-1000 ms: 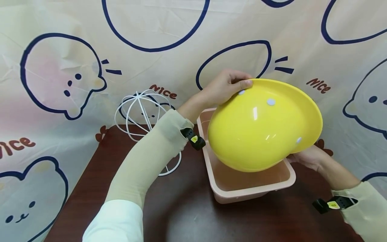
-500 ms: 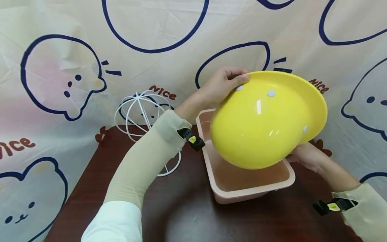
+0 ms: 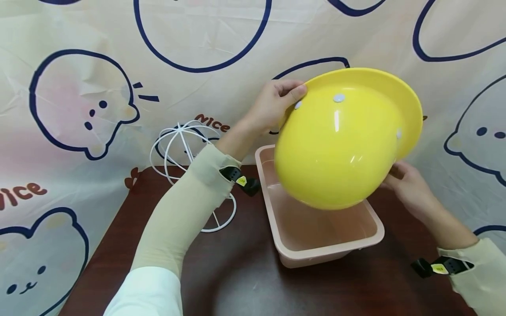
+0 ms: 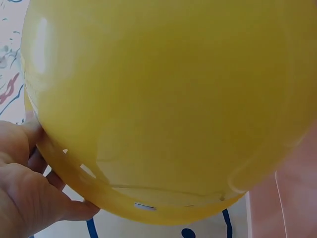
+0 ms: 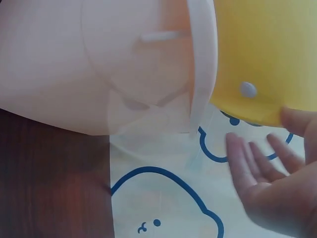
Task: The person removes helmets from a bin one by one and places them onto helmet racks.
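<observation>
A glossy yellow hard hat (image 3: 336, 149) with a wide brim and white studs hangs tilted above a pink plastic bin (image 3: 272, 210). My left hand (image 3: 272, 103) pinches the brim at its upper left; in the left wrist view, thumb and fingers of the left hand (image 4: 29, 183) lie at the edge of the hat (image 4: 163, 99). At the lower right of the brim is my right hand (image 3: 411, 186). The right wrist view shows the right hand's (image 5: 282, 193) thumb touching the brim, while its fingers are spread apart from the hat. The hat's inside is hidden.
Behind my left forearm stands a white wire stand (image 3: 181, 128) with a globe-like top and round base (image 3: 219, 228), partly hidden. The bin sits on a dark brown table (image 3: 237, 272). A printed cloth (image 3: 221, 35) hangs along the table's back edge.
The hard hat has risen and tipped back, farther above the bin, with my left hand still on its brim. My right hand has moved up, and its fingers have loosened from the brim.
</observation>
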`<action>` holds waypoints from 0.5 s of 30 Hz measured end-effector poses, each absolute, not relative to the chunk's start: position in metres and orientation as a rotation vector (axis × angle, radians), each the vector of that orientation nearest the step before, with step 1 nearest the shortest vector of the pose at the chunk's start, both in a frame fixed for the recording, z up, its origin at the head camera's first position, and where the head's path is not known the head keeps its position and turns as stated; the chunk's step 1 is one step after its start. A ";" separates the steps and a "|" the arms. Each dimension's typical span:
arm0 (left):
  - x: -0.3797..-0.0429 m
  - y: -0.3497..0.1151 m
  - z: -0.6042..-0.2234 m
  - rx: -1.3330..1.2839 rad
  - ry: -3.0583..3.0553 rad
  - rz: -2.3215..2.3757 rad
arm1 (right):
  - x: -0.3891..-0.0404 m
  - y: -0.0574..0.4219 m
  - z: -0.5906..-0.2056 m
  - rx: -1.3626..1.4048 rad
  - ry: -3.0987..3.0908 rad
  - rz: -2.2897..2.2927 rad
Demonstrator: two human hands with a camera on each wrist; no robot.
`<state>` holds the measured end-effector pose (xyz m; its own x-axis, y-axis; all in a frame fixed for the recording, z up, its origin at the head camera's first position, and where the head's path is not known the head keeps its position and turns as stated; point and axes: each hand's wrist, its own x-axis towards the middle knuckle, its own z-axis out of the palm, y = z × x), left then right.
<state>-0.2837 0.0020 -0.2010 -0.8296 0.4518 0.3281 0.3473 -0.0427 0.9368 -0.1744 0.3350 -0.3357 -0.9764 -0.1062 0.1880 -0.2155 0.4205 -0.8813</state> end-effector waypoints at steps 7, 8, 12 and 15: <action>-0.286 -0.009 -0.202 0.877 2.082 2.124 | -0.174 0.322 -0.331 0.410 -2.173 1.876; -0.285 -0.011 -0.202 0.858 2.072 2.139 | -0.175 0.320 -0.331 0.424 -2.122 1.895; -0.283 -0.019 -0.202 0.772 2.097 2.153 | -0.177 0.310 -0.327 0.433 -1.944 1.947; -0.281 -0.024 -0.202 0.675 2.117 2.160 | -0.179 0.303 -0.324 0.413 -1.859 1.949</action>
